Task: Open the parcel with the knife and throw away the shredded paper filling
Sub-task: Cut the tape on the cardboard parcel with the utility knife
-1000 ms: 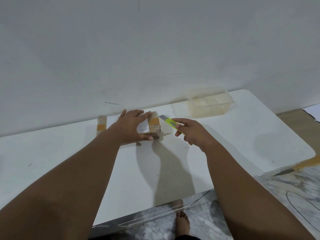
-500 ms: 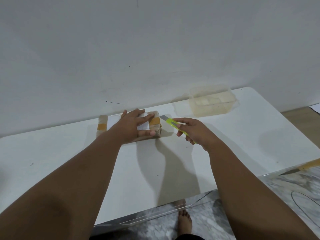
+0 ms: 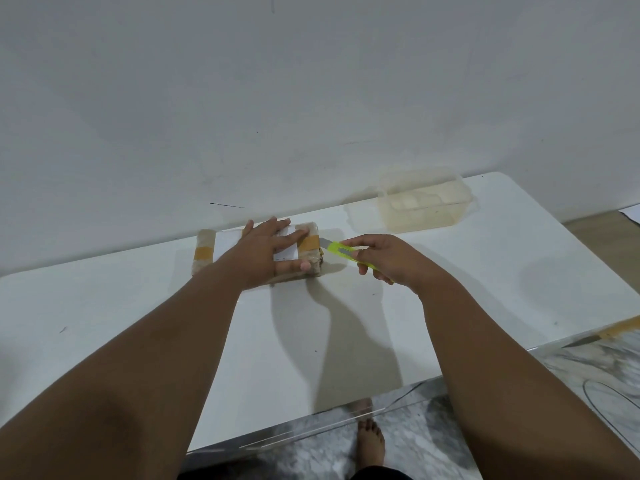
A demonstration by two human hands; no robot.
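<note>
- While pressed flat under the left hand (image 3: pixel 273 249), fingers spread across its white label and thumb along the near edge, lying lengthwise on the white table (image 3: pixel 104 306): the parcel (image 3: pixel 204 252), wrapped in brownish film with orange tape bands at either end.
- Closed around the yellow-green knife (image 3: pixel 349 255): the right hand (image 3: pixel 384 259), just to the right of the left hand, thumb on top of the handle, other fingers curled beneath it.
- Pointing left from the right hand toward the parcel's right end, right at the taped end: the short grey blade; whether touching the wrap, cannot tell.
- Parcel's wrap showing no cut and no paper filling from this angle.
- Beyond the right hand and further right, well apart from it, against the wall: a clear plastic container (image 3: pixel 424 204), open at the top, pale contents too faint to make out.
- Far right of the right forearm, at the table's edge: a second blade-like tool with a yellowish handle (image 3: pixel 609 332), partly cut off by the frame.
- Below and between the two forearms, past the near table edge: a bare foot (image 3: pixel 370 441) on grey marbled floor.
</note>
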